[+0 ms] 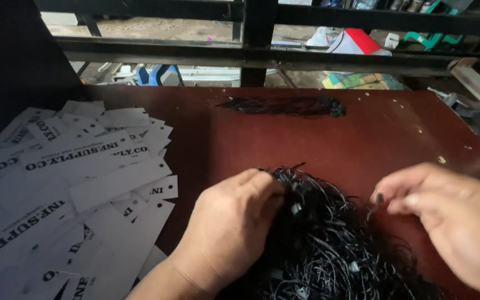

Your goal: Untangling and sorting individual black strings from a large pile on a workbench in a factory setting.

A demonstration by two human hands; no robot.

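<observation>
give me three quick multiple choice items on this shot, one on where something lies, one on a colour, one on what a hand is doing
1. Where does the heap of white punched card tags lie on the reddish-brown wooden table?
A. on its left side
B. at the far right edge
C. under the right hand

2. What colour is the tangled pile of thin cords near the hands?
A. white
B. black
C. red

3. What is the right hand doing?
A. lying flat on the tags
B. gripping the window bars
C. pinching one cord end between its fingertips

Answers: 1 A, the tags spread over the table's left part. 2 B, the strands are black with small pale clasps. 3 C, thumb and forefinger close on a dark cord tip, while the left hand rests on the pile.
</observation>
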